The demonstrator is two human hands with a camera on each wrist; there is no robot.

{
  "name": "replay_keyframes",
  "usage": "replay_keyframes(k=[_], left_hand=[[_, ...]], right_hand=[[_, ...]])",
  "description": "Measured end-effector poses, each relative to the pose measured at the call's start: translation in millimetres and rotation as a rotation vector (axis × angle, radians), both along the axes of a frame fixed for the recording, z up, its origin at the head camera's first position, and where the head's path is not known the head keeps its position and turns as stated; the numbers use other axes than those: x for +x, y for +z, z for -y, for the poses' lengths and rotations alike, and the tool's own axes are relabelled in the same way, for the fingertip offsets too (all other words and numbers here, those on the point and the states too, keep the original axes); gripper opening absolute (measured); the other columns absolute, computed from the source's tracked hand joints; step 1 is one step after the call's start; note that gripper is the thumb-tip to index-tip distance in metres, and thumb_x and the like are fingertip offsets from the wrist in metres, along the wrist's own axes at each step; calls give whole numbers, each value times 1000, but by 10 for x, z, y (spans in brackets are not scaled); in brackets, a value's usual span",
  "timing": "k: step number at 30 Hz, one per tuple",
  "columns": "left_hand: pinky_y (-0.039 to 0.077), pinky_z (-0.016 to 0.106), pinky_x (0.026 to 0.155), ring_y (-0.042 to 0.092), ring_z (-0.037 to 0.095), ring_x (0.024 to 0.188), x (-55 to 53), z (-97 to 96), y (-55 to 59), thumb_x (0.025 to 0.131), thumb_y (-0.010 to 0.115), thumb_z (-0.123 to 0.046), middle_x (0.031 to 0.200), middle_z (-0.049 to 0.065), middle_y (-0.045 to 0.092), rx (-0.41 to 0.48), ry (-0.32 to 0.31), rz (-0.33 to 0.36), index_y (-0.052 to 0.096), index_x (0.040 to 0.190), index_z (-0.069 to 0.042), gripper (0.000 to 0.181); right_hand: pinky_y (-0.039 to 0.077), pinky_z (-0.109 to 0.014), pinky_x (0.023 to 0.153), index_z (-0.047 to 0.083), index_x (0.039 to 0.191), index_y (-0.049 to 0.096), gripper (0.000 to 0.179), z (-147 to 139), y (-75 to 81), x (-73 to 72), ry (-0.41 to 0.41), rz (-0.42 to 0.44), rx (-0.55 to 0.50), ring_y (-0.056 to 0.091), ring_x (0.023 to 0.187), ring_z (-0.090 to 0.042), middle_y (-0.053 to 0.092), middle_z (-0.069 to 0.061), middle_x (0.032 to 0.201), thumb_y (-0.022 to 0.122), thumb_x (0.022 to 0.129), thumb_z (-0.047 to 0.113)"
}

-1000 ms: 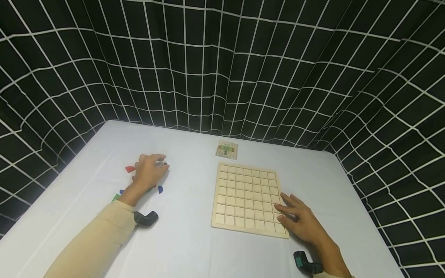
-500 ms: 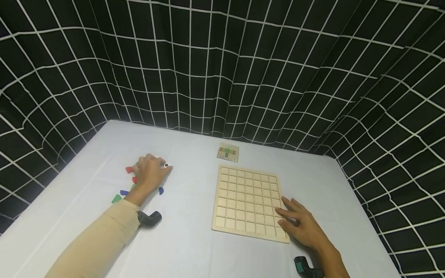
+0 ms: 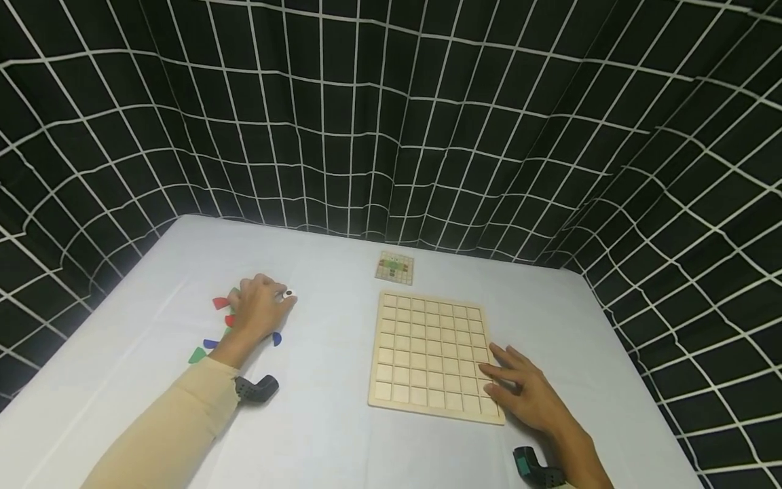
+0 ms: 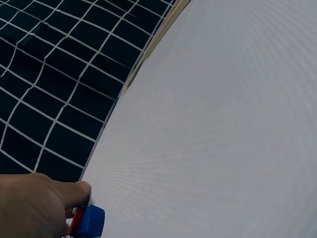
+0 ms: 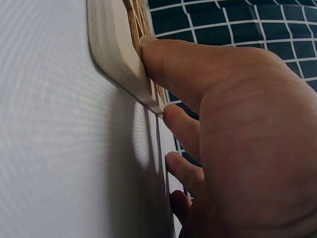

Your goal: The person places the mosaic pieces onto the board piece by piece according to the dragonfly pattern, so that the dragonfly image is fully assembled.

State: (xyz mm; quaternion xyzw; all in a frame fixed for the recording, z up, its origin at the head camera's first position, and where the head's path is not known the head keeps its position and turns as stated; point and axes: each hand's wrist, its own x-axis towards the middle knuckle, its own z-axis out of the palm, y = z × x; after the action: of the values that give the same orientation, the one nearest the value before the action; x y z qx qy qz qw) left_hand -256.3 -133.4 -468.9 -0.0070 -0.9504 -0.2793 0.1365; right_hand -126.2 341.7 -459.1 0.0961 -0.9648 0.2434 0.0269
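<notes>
In the head view my left hand (image 3: 258, 309) is at the left side of the table, pinching a small white piece with a black dot (image 3: 289, 294) between thumb and fingers. Around that hand lie flat coloured pieces: a red one (image 3: 220, 303), a green one (image 3: 197, 355) and a blue half-round one (image 3: 277, 339); others are partly hidden under it. My right hand (image 3: 530, 392) rests with spread, relaxed fingers on the right edge of a pale wooden grid board (image 3: 430, 353). The right wrist view shows the thumb (image 5: 168, 62) touching the board's rim.
Behind the board lies a small card (image 3: 394, 267) printed with a coloured figure on a grid. A white cloth covers the table (image 3: 324, 421). Black curtains with white grid lines (image 3: 342, 115) stand around its back and sides.
My left hand has closed its thumb and fingers on the white dotted piece, which now shows more clearly at the fingertips. The right hand stays on the board's edge.
</notes>
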Motion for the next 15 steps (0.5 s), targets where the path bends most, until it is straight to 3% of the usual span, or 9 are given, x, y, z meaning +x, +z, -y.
replay_keyframes(k=[6,10,15], left_hand=[[27,56,87,44,36,106,-9,-25,11,81,73,-26,103,15,61,68,-61,-147,70,103,-2,33],[31,52,85,48,33,102,37,-102,116,79,76,-21,97,14,66,121,-169,-271,70,101,-2,30],[36,48,86,52,30,95,124,-250,238,76,78,-16,90,12,68,157,-296,-368,71,98,-1,27]], right_hand=[[22,-72,102,21,115,71,38,-14,15,-43,5,-2,16,28,138,-44,45,-7,147,70,83,42],[20,-71,103,21,115,71,39,-19,8,-50,3,13,3,27,139,-44,45,-7,147,70,83,43],[19,-71,104,21,115,71,39,0,-8,-30,-12,35,-13,26,139,-44,44,-7,148,70,83,44]])
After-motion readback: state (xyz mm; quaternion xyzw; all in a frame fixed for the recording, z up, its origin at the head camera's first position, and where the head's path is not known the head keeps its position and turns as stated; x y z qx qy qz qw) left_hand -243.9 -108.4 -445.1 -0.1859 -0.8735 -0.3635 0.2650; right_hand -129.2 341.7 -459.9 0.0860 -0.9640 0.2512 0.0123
